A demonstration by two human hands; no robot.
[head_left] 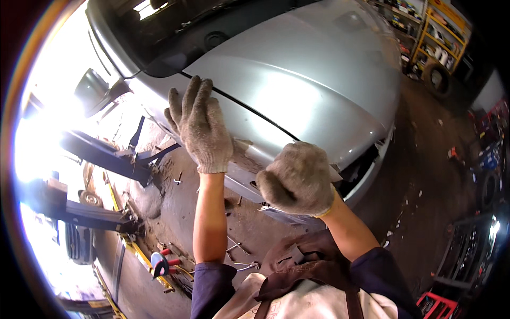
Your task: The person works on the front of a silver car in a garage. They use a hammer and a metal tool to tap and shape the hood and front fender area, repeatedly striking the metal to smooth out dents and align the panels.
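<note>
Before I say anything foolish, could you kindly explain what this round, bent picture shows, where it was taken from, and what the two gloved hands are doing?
The picture comes from a wide fisheye camera worn on a person's head, looking down at their own hands; that is why straight edges bend toward the rim. There is no machine here, only a person in grey knit work gloves. The left hand lies flat and open on the fender of a silver car, by the seam where the hood meets it. The right hand is curled into a fist at the car's front corner, where the headlight area looks opened up; whether it grips anything I cannot tell. Below, the dirty workshop floor carries small tools with red handles. A tyre leans by yellow shelves at the upper right.
</note>
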